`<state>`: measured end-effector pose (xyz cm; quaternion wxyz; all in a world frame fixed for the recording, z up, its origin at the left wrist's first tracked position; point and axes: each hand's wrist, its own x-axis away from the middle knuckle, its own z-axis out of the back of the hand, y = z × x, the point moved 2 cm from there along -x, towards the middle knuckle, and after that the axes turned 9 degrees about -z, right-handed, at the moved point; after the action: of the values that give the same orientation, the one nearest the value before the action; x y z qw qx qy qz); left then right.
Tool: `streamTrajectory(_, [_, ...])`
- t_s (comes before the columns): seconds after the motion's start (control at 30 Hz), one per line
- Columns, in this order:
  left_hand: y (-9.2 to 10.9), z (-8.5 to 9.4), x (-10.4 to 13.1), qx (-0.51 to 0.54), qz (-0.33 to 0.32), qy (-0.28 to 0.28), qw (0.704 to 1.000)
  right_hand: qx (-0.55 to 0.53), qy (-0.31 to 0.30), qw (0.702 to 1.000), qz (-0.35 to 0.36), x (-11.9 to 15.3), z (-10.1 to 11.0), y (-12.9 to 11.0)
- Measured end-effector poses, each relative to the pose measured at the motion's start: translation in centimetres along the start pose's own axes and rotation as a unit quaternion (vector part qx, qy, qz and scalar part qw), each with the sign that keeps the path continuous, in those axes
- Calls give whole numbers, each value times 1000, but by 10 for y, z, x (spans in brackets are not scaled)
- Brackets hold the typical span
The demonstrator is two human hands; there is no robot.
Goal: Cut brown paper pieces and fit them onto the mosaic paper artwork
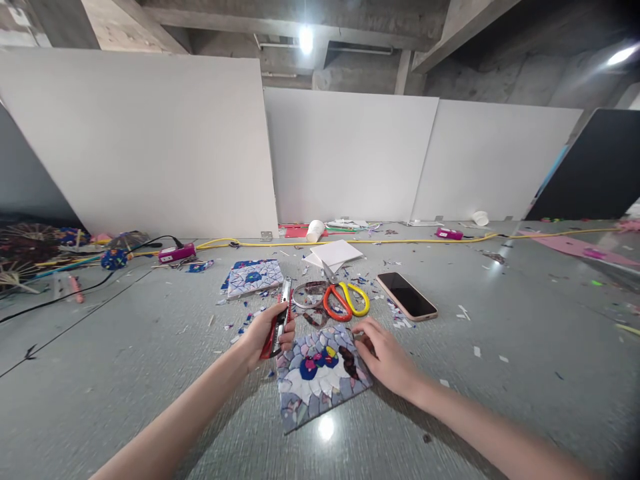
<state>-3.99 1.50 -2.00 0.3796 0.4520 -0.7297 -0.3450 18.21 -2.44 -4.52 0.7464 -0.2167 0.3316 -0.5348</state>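
Observation:
My left hand (273,331) is closed around a red and silver utility knife (277,328), its tip pointing up and away from me. Close by on the right lies a mosaic panel (320,383), covered in grey-lilac, white, blue and pink pieces with dark lines between them. At the panel's right edge, my right hand (383,353) has its fingers curled against the border; their tips are partly hidden. Just beyond the panel are scissors (345,301) with one red and one yellow handle, beside a roll of clear tape (307,295) and dark brown scraps (315,319).
A second mosaic panel (255,277) lies at the back left, white sheets (335,253) behind the scissors, and a phone (407,295) to the right. A yellow cable (395,241) crosses behind, near a tipped paper cup (315,231) and a magenta device (177,253). Small scraps litter the table.

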Motion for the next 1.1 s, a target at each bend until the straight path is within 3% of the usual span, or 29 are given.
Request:
streamTrajectory(0.27, [2, 5, -3, -55, -62, 55, 995, 57, -12, 997, -45, 2, 1, -5])
streamTrajectory(0.43, [-3, 1, 2, -162, -18, 89, 983, 84, -50, 992, -81, 9, -1, -10])
streamTrajectory(0.6, [-12, -3, 3, -191, -1, 79, 978, -28, -76, 984, -158, 11, -3, -14])
streamTrajectory(0.77, [-11, 6, -2, -180, 10, 88, 980, -240, -100, 927, -270, 14, -1, -18])
streamTrajectory(0.93, [6, 22, -8, -202, -19, 152, 967, -342, -59, 906, -243, 9, 6, -16])
streamTrajectory(1.1, [25, 30, -1, -285, -31, 151, 946, -408, 19, 881, -238, -4, 21, -14])
